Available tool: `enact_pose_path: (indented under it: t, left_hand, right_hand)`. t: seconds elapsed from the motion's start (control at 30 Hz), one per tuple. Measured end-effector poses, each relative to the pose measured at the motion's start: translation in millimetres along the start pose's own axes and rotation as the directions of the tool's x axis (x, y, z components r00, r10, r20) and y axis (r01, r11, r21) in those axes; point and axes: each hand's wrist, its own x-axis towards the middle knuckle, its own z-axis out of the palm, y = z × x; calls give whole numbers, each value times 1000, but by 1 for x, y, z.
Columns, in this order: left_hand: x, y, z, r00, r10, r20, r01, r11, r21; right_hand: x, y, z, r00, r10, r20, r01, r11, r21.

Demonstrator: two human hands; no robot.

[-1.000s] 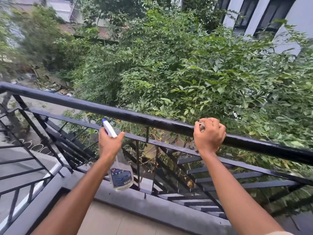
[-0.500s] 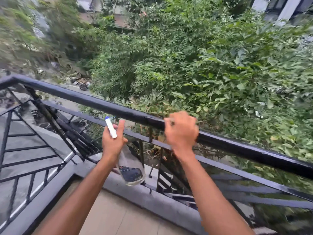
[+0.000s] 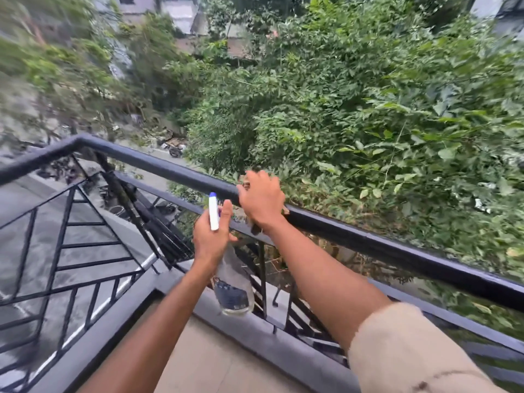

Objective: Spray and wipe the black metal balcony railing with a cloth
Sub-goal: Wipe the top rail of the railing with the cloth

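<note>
Foliage (image 3: 354,109) and a street (image 3: 158,156) lie far beneath the black railing (image 3: 368,236): a slack grip could drop things over it. Your right hand (image 3: 262,198) curls over its top rail, clamping the mostly hidden cloth (image 3: 285,212) there; your left hand (image 3: 211,239), just inside the rail, clasps the spray bottle (image 3: 234,285) by its neck.

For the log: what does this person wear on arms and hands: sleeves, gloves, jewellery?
No gloves on the left hand or the right hand, and no watch or rings show. A loose beige fabric sleeve covers the right arm from about the elbow up; the left forearm is unsleeved.
</note>
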Motion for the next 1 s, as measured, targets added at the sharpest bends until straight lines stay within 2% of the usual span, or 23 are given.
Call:
enact_pose_path:
  t: [0.07, 0.13, 0.23, 0.33, 0.5, 0.6, 0.77, 0.83, 0.9, 0.97, 1.0]
  left_hand:
    - [11, -4, -6, 999, -38, -1, 38, 998, -49]
    - [23, -10, -14, 998, -65, 3, 65, 994, -89]
    - [37, -19, -24, 997, -78, 27, 81, 990, -117]
    - [59, -29, -40, 995, -62, 74, 66, 996, -52]
    - [85, -38, -64, 990, 17, 142, -28, 997, 77]
    - [98, -43, -79, 980, 13, 196, -32, 995, 94]
    - [110, -43, -103, 970, -5, 245, 5, 1000, -1]
    - [117, -45, -116, 960, -6, 280, 10, 1000, -13]
    - [121, -43, -127, 947, -6, 321, 13, 1000, -17]
    - [124, -40, -138, 937, 11, 350, -2, 1000, -28]
    - [129, -40, -144, 935, 23, 354, -15, 1000, -25]
  right_hand:
    - [-25, 23, -7, 989, -26, -148, 21, 999, -38]
    - [-55, 44, -9, 932, -59, -357, 36, 997, -70]
    - [-59, 55, -2, 883, -31, -468, -12, 996, -88]
    - [-24, 12, 27, 893, 17, -449, -58, 995, -79]
    - [29, -82, 80, 966, -22, -257, -6, 994, -109]
    - [32, -93, 78, 986, -55, -158, 32, 989, -142]
    - [-30, -37, 59, 904, -78, -420, -20, 974, -224]
    - [-41, -25, 61, 888, -91, -451, -26, 969, -246]
    - [-34, -28, 66, 862, -16, -507, -98, 975, -198]
    - [-15, -51, 76, 847, 16, -531, -130, 975, -179]
    - [-1, -70, 85, 863, -17, -504, -97, 975, -200]
